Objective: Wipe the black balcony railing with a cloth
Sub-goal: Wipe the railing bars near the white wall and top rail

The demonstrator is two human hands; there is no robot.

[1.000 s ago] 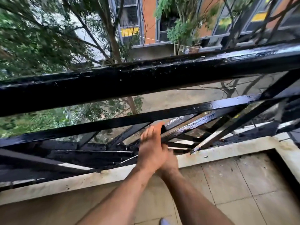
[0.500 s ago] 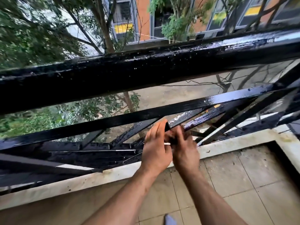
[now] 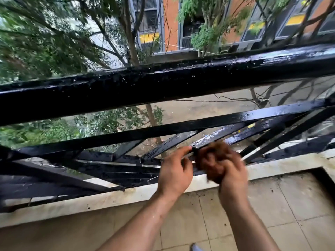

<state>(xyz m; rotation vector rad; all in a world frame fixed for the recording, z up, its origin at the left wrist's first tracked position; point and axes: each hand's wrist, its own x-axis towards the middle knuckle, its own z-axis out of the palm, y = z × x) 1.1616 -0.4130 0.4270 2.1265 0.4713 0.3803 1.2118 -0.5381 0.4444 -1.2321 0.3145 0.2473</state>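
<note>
Right hand (image 3: 223,165) is sliding out beside left hand (image 3: 175,171) — grip too blurred to tell. Left hand is pinching dark cloth (image 3: 194,151); railing (image 3: 163,84) wiping seems barely starting.

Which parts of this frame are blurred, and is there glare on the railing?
Head view: the right hand is smeared by motion blur, the left hand is fairly sharp; pale glare streaks the wet railing at right; the wide lens bows its bars.

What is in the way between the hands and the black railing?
Nothing that shows. The left hand has its fingertips on a slanted lower bar of the railing, and the right hand is right beside it at the same bars, too blurred to see what it holds.
</note>
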